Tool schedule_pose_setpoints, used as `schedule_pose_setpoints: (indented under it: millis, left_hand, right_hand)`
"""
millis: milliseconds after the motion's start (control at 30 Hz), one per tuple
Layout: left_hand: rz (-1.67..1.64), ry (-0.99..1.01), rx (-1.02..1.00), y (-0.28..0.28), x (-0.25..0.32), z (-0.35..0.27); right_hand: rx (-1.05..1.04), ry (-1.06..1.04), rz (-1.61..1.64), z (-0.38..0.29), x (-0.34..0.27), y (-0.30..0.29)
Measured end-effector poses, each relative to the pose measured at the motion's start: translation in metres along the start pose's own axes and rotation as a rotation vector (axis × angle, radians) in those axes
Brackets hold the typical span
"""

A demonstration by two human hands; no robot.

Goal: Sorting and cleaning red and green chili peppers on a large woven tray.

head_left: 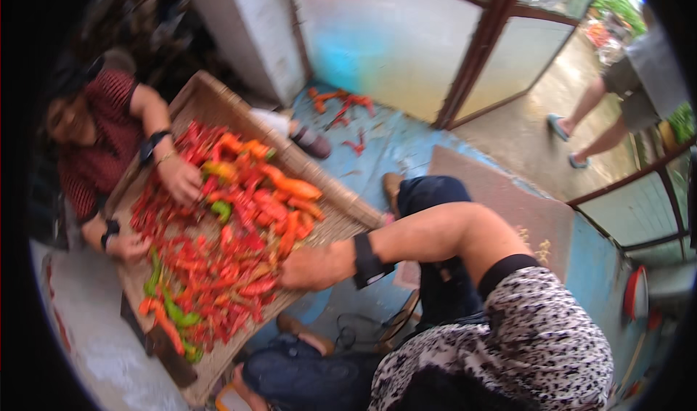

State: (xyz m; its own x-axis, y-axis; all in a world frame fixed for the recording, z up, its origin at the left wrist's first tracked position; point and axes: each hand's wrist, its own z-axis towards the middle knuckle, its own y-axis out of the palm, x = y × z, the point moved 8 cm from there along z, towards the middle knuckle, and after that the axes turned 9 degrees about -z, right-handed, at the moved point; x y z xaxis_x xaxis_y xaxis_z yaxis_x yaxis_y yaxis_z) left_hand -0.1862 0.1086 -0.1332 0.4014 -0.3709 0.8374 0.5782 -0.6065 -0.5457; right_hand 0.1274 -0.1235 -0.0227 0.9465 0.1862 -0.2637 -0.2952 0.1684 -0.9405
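My right hand reaches to the near right edge of the pepper pile, with a black band around the wrist. Its fingers are blurred and hidden at the peppers, so whether they grip one cannot be told. My left hand is not clearly in view. Before me, a shallow woven tray bears a heap of red peppers, many looking shrivelled. Larger orange peppers lie on its far right side. Green peppers lie along the left front, and a bright green one rests near the middle.
Across the tray a co-worker's hand touches the peppers; their other hand is at the left rim. Loose peppers lie on the blue floor by the glazed door. A mat and cable are underfoot. Another person stands outside.
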Motion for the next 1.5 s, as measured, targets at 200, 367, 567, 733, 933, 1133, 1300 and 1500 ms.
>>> schedule_pose_setpoints:
  millis: [200,367,567,733,933,1133,1300,1500]
  left_hand:
    - [0.443,0.022,0.164,-0.017,0.206,0.018]
    - [0.495,0.494,-0.241,0.092,0.318,0.052]
    - [0.689,0.663,-0.449,0.183,0.295,0.079]
    - [0.565,0.617,-0.37,0.174,0.274,0.104]
    - [0.436,0.376,-0.006,0.1,0.268,0.142]
    - [-0.309,0.152,-0.002,0.08,0.241,0.153]
    - [-0.436,0.111,-0.079,0.087,0.251,0.152]
    - [-0.572,0.078,-0.071,0.081,0.257,0.169]
  right_hand:
    - [-0.061,0.042,0.059,-0.003,0.01,0.015]
    - [-0.143,0.079,0.152,0.004,0.008,0.011]
    - [-0.073,0.029,0.083,0.004,0.002,0.011]
    - [-0.201,0.065,0.148,0.003,0.01,0.018]
    - [-0.296,0.112,0.198,0.002,0.015,0.022]
    - [-0.321,0.059,0.365,0.015,0.012,0.006]
    - [-0.239,0.068,0.496,0.026,0.011,-0.005]
    - [-0.148,0.141,0.543,0.033,0.032,-0.032]
